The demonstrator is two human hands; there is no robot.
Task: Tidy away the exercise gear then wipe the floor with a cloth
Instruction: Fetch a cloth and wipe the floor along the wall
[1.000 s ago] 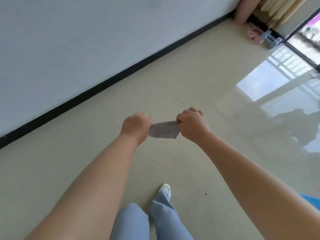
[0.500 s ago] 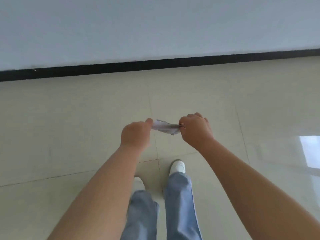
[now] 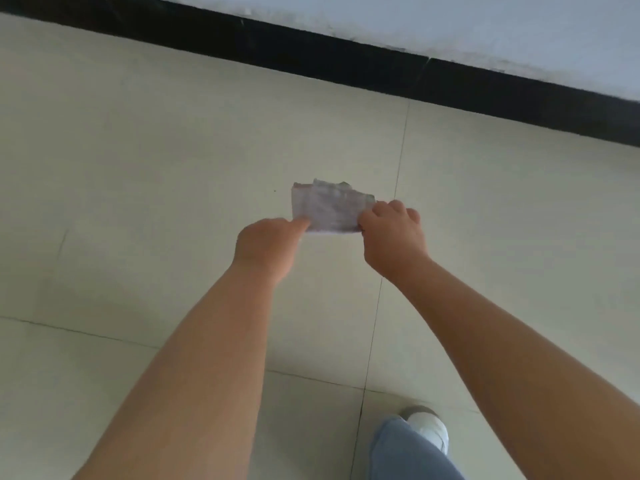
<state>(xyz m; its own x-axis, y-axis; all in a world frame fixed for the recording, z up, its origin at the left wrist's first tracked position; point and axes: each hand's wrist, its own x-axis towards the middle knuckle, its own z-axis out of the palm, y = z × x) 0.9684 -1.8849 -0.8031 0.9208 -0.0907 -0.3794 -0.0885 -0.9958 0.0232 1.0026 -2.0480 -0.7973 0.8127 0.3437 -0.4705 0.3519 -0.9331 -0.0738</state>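
Observation:
A small pale grey cloth point(image 3: 329, 209), folded into a rough rectangle, is stretched between my two hands above the floor. My left hand point(image 3: 268, 244) pinches its lower left corner with fingers curled. My right hand point(image 3: 393, 233) grips its right edge, fingers curled round it. Both arms reach forward from the bottom of the view. No exercise gear shows in this view.
Beige floor tiles point(image 3: 138, 168) with thin grout lines fill the view. A black skirting board point(image 3: 346, 60) runs along the foot of a pale wall point(image 3: 485, 22) at the top. My leg in blue trousers and a white shoe point(image 3: 429, 431) stand at the lower right.
The view has turned away from the window corner towards the wall and closer to the floor. The cloth, bunched half a second ago, is now spread flatter between my hands.

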